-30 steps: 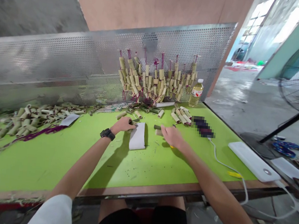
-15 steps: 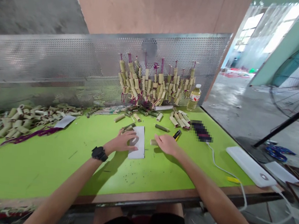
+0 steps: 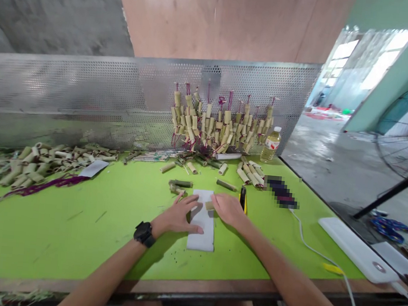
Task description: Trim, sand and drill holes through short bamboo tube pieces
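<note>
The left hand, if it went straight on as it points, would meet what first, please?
Probably the short bamboo piece in the right hand, or that hand itself; depth is unclear.

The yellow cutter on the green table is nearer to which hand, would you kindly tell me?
Right. The right hand is close beside the yellow cutter, just to its left; the left hand is farther left, partly over the white strip.

The tube (image 3: 209, 206) I hold just below centre looks woody, the paper (image 3: 200, 242) matt; the perforated panel (image 3: 99, 84), upper left, is shiny metal.
</note>
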Demonstrator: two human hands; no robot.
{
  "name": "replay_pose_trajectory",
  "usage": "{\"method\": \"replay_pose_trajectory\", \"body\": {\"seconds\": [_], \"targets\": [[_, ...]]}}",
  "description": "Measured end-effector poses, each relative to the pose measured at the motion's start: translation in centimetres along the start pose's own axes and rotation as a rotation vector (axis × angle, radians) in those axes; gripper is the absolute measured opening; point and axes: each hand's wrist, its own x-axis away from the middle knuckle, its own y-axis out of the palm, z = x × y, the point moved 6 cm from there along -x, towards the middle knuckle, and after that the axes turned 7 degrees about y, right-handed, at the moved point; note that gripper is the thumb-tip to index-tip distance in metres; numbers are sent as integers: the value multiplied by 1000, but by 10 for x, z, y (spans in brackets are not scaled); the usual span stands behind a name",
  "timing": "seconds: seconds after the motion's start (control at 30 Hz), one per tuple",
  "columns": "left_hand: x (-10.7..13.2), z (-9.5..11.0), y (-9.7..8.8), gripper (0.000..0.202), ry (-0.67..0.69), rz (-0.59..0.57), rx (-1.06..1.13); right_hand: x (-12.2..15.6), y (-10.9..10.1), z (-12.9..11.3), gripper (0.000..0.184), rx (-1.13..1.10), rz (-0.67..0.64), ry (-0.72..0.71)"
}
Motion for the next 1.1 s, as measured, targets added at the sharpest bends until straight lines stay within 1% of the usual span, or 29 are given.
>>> {"method": "replay_pose_trajectory", "body": {"seconds": [0.07,0.17,0.27,0.37,0.43,0.57,0.67,0.77,0.83,0.93,1.03,1.1], "targets": [[0,3,2,104,20,25,1,0,5,-7,58,63,8,-23],[1,6,5,105,31,67,7,1,8,-11,53,110,-6,-44],[1,6,7,111,43,103,16,1,7,-15,53,125,13,-27],[-1,6,9,115,37,111,29,2,8,-22,55,138,57,-12],[-2,6,10,116,26,117,31,3,10,-27,59,151,61,-23],[-4,7,9,121,11,123,30,8,14,-38,56,223,29,-113],[-5,7,9,124,0,112,39,7,14,-44,52,298,-35,-186],[-5,6,9,127,-30,94,49,-4,14,-44,56,389,-110,-173],[-5,6,9,127,-44,89,61,-11,12,-45,52,414,-133,-177],[-4,6,9,125,-46,94,70,-14,9,-49,36,422,-138,-229],[-4,4,10,130,-49,105,68,-13,6,-47,40,429,-173,-190],[-4,4,11,131,-38,110,67,-12,3,-48,34,415,-158,-197]]}}
